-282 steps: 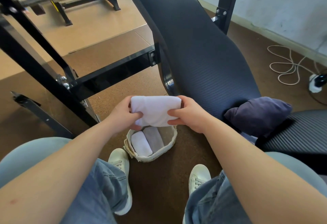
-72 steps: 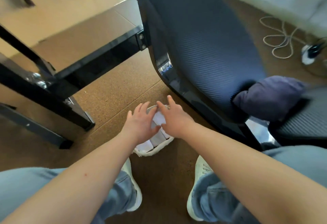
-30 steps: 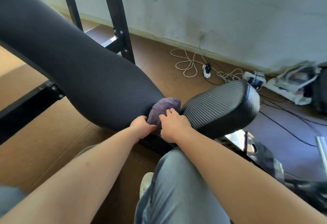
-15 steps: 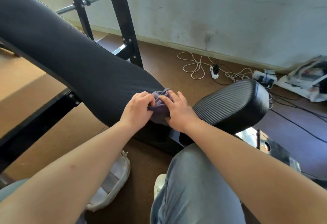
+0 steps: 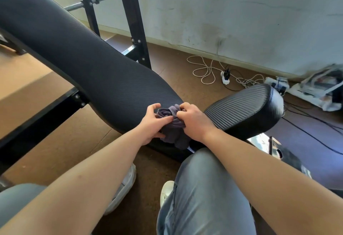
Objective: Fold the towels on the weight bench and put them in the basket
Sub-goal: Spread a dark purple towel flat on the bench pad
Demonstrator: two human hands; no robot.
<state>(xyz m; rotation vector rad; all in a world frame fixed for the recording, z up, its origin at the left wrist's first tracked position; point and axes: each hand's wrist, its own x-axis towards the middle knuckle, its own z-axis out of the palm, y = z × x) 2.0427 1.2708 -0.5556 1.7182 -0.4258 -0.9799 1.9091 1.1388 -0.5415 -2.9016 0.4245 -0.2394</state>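
Left hand [image 5: 152, 121] at 9 o'clock and right hand [image 5: 194, 121] at 3 o'clock both grasp crumpled purple towel [image 5: 174, 133] against weight bench [image 5: 92, 67].

A scuffed off-white wall [image 5: 259, 21] is seen at the back, with a pale skirting along its foot. The floor [image 5: 74, 142] is laid in brown cork-like board, and a coiled white cable [image 5: 204, 71] and a power strip [image 5: 277, 83] are set near the wall. Black steel uprights [image 5: 133, 21] are stood before it.
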